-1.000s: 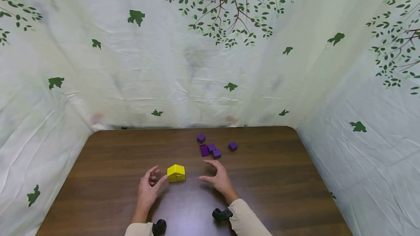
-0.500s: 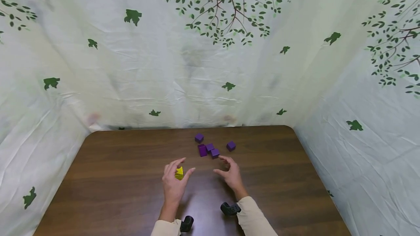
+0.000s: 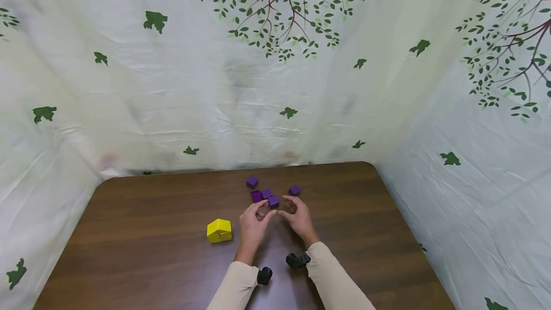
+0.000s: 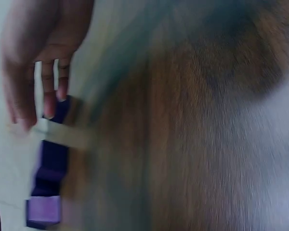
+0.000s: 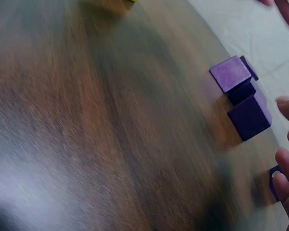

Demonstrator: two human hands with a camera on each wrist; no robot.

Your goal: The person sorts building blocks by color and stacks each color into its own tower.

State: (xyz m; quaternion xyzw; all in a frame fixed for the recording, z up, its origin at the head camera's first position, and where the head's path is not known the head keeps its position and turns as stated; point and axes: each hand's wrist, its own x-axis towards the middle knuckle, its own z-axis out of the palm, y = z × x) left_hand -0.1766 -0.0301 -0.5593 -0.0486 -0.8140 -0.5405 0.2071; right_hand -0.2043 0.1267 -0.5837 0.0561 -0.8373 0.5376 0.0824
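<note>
In the head view my left hand (image 3: 253,226) and right hand (image 3: 300,219) are close together just in front of a loose group of purple blocks. The thumbs point toward each other, and both hands hold nothing. Nearest them lies a purple cube (image 3: 273,201), its top face showing. Another purple cube (image 3: 294,190) sits just beyond the right fingertips. A taller purple block (image 3: 256,196) stands by the left fingertips. The left wrist view has the left fingers (image 4: 49,98) above the purple row. In the right wrist view, the right fingers (image 5: 286,180) overlap a purple block (image 5: 250,118)'s neighbour.
A yellow house-shaped stack of blocks (image 3: 219,231) stands left of the left hand. Farther back is one more purple cube (image 3: 252,182). The brown wooden table (image 3: 150,262) ends at a leaf-printed cloth (image 3: 241,123) hanging behind and at the sides.
My left hand has moved right from beside the yellow stack, passing in front of it, to the purple blocks. The right hand has moved slightly forward. The head view has shifted slightly to the right.
</note>
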